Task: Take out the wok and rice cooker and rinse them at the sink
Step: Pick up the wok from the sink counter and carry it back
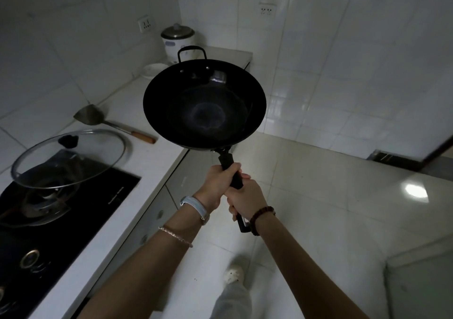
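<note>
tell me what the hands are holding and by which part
Both hands grip the black wok by its long handle, the left hand nearer the bowl, the right hand behind it.

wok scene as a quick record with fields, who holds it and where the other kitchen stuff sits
wok: held in the air over the floor, beside the counter edge, looks empty
grip: left hand ahead, right hand behind it, both curled round the long handle
rice cooker: lidded, on the counter's far corner
glass lid: resting tilted over a stove burner
spatula: lying on the counter beyond the lid
sink: not in view
</note>
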